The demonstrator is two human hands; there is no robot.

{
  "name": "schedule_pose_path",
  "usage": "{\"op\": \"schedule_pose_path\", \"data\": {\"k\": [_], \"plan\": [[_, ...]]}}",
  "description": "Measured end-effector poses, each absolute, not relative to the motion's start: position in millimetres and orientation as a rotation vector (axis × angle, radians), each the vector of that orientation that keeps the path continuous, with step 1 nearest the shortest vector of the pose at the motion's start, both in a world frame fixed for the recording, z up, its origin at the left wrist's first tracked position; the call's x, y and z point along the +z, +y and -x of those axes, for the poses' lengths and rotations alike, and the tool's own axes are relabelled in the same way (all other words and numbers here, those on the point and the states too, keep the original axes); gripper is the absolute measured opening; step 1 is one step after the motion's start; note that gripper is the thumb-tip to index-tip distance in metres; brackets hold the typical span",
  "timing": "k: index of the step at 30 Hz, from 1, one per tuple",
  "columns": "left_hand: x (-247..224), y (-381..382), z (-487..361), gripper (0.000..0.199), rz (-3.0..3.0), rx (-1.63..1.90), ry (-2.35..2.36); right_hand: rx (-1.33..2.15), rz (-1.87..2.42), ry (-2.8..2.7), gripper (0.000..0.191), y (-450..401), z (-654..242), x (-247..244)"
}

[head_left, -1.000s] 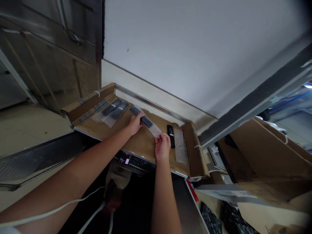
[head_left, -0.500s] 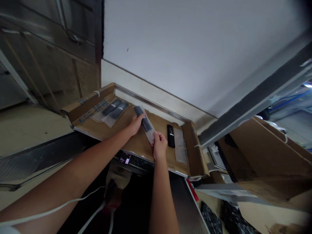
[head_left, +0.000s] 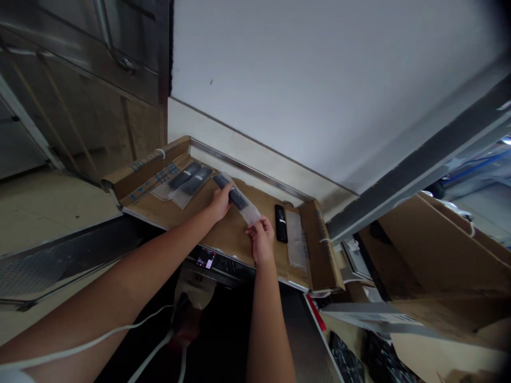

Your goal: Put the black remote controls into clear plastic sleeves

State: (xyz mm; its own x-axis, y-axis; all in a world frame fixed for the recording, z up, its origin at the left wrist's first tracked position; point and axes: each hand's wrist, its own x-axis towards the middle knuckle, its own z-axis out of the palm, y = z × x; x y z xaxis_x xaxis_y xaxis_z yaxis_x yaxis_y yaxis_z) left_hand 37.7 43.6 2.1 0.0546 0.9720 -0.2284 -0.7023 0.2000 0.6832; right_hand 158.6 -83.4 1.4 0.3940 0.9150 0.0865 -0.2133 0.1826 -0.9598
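Note:
My left hand [head_left: 222, 202] is closed around a black remote control [head_left: 238, 199] inside a translucent plastic sleeve. The sleeve's loose lower end [head_left: 251, 214] is pinched between the fingers of my right hand [head_left: 262, 238]. Held slanted, the sleeved remote is over the cardboard-lined tray [head_left: 227, 247]. To the right of my right hand lies a bare black remote control [head_left: 281, 223] with a small white label. Beside it is a flat translucent sleeve [head_left: 295, 239]. Two more sleeved remotes [head_left: 191, 183] lie side by side at the tray's left.
Folded cardboard walls [head_left: 319, 244] bound the tray left and right. Behind it stands a white panel [head_left: 271, 90]. A phone-like lit screen [head_left: 205, 259] sits at the front edge. White cables [head_left: 99, 338] cross below. A large cardboard box [head_left: 439, 255] is at right.
The upper end of the sleeved remote has shifted slightly left. My right hand has moved slightly up with the sleeve's end, and its fingers have changed position.

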Motion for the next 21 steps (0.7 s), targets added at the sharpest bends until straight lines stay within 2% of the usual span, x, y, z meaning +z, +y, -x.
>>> {"op": "schedule_pose_path", "data": {"k": [8,14,21], "plan": [[3.9,39.3,-41.4,0.026,-0.518,1.314,0.757,0.852,1.248,-0.821,0.030,-79.7,-156.4,-5.0],[3.6,41.1,-39.0,0.028,-0.467,1.379,0.799,0.772,1.316,-0.748,0.021,-78.9,-155.9,-6.5],[-2.4,44.1,-40.7,0.033,-0.533,1.377,0.812,0.775,1.368,-0.834,0.023,-77.0,-154.8,-6.8]]}}
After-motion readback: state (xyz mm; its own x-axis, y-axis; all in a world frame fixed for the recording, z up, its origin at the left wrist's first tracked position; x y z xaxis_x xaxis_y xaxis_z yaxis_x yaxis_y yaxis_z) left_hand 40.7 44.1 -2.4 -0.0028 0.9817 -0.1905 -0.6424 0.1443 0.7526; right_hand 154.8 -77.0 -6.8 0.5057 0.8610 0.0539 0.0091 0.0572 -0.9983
